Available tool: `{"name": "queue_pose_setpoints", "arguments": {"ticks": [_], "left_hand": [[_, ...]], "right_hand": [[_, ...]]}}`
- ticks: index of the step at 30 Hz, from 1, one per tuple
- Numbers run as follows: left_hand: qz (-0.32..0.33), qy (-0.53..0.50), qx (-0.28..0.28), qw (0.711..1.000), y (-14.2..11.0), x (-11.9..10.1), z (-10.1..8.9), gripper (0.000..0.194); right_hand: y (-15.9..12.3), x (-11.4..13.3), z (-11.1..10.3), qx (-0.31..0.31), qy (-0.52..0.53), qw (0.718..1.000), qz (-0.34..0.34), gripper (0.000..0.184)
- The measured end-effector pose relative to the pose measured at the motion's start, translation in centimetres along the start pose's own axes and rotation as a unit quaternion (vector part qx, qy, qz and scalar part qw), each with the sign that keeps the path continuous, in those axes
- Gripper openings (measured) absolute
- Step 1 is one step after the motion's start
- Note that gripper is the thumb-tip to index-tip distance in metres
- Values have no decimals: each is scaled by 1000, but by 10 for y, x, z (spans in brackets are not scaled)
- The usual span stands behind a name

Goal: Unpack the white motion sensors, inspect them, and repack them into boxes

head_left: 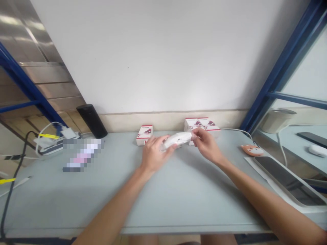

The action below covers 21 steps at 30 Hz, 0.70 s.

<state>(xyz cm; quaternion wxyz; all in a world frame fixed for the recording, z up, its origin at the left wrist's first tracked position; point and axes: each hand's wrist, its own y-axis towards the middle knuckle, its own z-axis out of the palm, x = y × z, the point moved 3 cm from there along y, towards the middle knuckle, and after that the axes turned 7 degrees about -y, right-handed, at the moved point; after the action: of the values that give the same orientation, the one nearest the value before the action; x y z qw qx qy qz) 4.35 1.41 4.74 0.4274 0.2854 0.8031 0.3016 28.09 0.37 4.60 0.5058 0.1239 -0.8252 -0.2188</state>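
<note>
The long white thing [177, 140] is up over the desk [168, 194], going side to side with its right end a bit higher, between the left hand [153, 153], half curled around one end, and the right hand [204, 143], fingers pinched at the other.

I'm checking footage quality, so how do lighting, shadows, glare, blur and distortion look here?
Head view: soft, broad light on the table; faint shadow beside the right forearm; glare streaks on the shiny panels.
Same head view: the held white packet looks soft, print on the leftmost box unreadable; blue post at right tilts outward, perhaps from a wide lens; pixelated patch at left.
</note>
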Motion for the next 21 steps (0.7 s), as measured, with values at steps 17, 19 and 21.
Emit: {"name": "queue_pose_setpoints", "arguments": {"ticks": [17, 19, 21], "left_hand": [[-457, -670, 200, 549, 1, -13, 5, 38], [-444, -701, 193, 524, 3, -18, 2, 33], [-425, -704, 177, 541, 3, -19, 3, 26]], "right_hand": [[-5, -6, 11, 73, 118, 982, 125, 39], [-6, -7, 15, 80, 152, 971, 168, 43], [-7, -8, 18, 84, 165, 964, 193, 45]]}}
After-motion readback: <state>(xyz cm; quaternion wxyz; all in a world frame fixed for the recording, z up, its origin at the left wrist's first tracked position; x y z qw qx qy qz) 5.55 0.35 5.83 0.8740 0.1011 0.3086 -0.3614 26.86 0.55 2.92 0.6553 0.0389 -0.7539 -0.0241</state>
